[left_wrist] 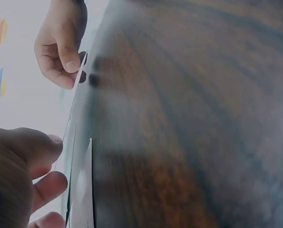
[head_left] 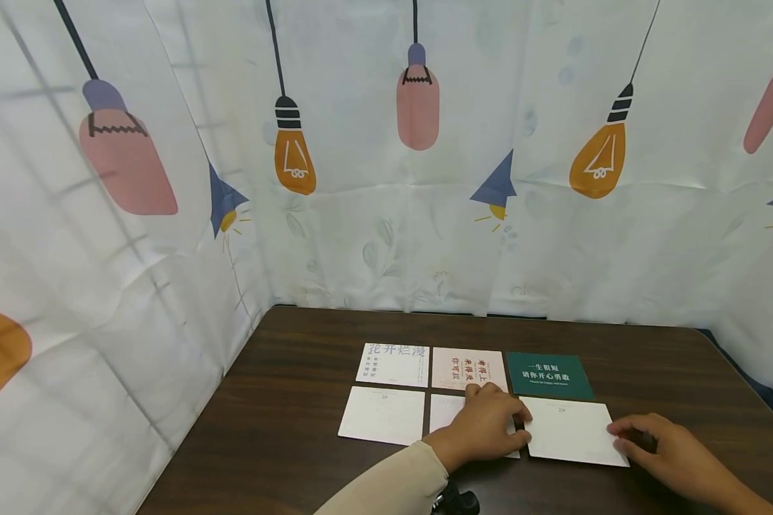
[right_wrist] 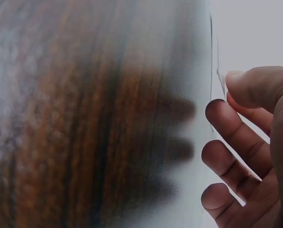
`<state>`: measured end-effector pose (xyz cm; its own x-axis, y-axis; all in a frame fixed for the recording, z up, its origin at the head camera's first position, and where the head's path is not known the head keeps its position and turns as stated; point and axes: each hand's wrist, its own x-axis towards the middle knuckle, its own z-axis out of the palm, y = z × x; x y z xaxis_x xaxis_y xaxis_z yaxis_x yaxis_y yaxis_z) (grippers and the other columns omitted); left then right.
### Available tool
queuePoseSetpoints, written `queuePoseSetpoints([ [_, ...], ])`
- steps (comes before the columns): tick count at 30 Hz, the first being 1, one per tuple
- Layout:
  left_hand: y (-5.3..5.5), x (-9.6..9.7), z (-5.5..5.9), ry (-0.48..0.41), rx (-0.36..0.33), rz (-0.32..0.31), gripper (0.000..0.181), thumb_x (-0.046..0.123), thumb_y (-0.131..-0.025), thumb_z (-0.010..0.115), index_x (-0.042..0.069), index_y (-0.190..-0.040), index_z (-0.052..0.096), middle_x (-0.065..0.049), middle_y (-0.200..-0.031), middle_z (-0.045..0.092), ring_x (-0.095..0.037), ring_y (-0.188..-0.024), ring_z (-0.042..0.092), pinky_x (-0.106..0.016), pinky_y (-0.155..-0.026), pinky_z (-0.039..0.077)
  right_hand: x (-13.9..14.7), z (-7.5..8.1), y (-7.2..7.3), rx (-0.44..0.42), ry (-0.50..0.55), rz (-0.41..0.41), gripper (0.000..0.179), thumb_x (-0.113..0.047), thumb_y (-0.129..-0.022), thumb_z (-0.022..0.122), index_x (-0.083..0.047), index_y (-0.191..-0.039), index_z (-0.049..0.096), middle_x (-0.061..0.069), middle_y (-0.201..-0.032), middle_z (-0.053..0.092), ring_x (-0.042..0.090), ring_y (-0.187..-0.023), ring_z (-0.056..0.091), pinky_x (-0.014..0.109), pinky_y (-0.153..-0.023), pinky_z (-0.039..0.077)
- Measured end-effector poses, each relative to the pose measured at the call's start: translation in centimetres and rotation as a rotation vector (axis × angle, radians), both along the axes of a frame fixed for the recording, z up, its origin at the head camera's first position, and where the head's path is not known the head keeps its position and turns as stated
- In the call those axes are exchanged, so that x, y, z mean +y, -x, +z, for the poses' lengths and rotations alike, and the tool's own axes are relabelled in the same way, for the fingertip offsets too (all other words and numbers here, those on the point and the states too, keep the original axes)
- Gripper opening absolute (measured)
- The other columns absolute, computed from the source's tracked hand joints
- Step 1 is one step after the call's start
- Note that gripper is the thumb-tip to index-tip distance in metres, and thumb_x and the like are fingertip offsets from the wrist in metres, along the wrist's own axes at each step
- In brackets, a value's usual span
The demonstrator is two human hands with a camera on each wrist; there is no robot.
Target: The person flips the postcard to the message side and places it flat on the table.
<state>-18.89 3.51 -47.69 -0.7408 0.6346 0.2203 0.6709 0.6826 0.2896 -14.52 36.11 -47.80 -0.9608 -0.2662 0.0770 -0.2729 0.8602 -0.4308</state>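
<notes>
A blank-faced white postcard point(head_left: 570, 429) lies at the front right of a two-row group of cards on the dark table. My right hand point(head_left: 666, 450) pinches its right edge between thumb and fingers, and the right wrist view shows the thumb point(right_wrist: 250, 85) at the card's corner. Over the front middle white card point(head_left: 446, 410) reaches my left hand point(head_left: 483, 422), covering much of it. The left thumb and forefinger hold the left edge of the front right postcard. In the left wrist view, the other left fingers point(left_wrist: 51, 190) are curled beside the card edges.
Behind are a white card with blue lettering point(head_left: 393, 368), a pale pink card point(head_left: 467, 365) and a green card point(head_left: 550, 375). Another white card point(head_left: 383, 415) lies at the front left. A lamp-patterned curtain point(head_left: 386, 229) hangs beyond the wooden table point(head_left: 264, 429).
</notes>
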Motion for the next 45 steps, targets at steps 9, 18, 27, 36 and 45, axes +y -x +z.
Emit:
queuePoseSetpoints([
  [9,-0.07,0.05,-0.06,0.037,0.021,-0.007,0.016,0.044,-0.088,0.078,0.039,-0.104,0.078,0.028,-0.095,0.062,0.000,-0.097,0.046,-0.032,-0.080,0.028,0.15,-0.27,0.33,-0.072,0.002,0.001,0.030,-0.043,-0.086,0.081,-0.026,-0.110,0.072,-0.018,-0.097,0.062,-0.002,-0.089,0.053,0.030,-0.079,0.052],
  [18,-0.03,0.23,-0.35,0.057,0.028,0.000,0.017,0.042,-0.086,0.080,0.040,-0.103,0.078,0.028,-0.095,0.063,-0.001,-0.096,0.045,-0.033,-0.079,0.027,0.05,-0.22,0.62,-0.109,-0.015,0.001,0.032,-0.038,-0.086,0.082,-0.021,-0.111,0.071,-0.012,-0.095,0.060,0.001,-0.087,0.050,0.030,-0.078,0.051],
  [27,-0.03,0.37,-0.46,0.049,0.032,0.002,0.017,0.042,-0.084,0.083,0.039,-0.101,0.077,0.027,-0.090,0.060,-0.001,-0.094,0.043,-0.032,-0.079,0.027,0.09,-0.59,0.61,-0.054,-0.030,0.047,0.032,-0.036,-0.084,0.085,-0.023,-0.109,0.071,-0.014,-0.095,0.060,0.000,-0.088,0.049,0.029,-0.076,0.051],
  [36,-0.01,0.37,-0.19,0.044,0.033,0.002,0.017,0.041,-0.084,0.084,0.039,-0.099,0.077,0.026,-0.088,0.057,0.000,-0.094,0.042,-0.032,-0.079,0.026,0.00,-0.46,0.66,-0.047,-0.039,0.062,0.032,-0.035,-0.083,0.085,-0.022,-0.109,0.072,-0.015,-0.097,0.061,-0.001,-0.090,0.051,0.029,-0.078,0.052],
  [45,-0.08,-0.06,-0.17,0.034,0.049,-0.007,0.014,0.041,-0.087,0.080,0.040,-0.101,0.077,0.028,-0.093,0.060,0.000,-0.099,0.043,-0.033,-0.081,0.026,-0.46,0.04,0.52,-0.040,-0.025,0.031,0.034,-0.034,-0.081,0.087,-0.021,-0.109,0.072,-0.011,-0.099,0.062,0.001,-0.091,0.053,0.030,-0.078,0.053],
])
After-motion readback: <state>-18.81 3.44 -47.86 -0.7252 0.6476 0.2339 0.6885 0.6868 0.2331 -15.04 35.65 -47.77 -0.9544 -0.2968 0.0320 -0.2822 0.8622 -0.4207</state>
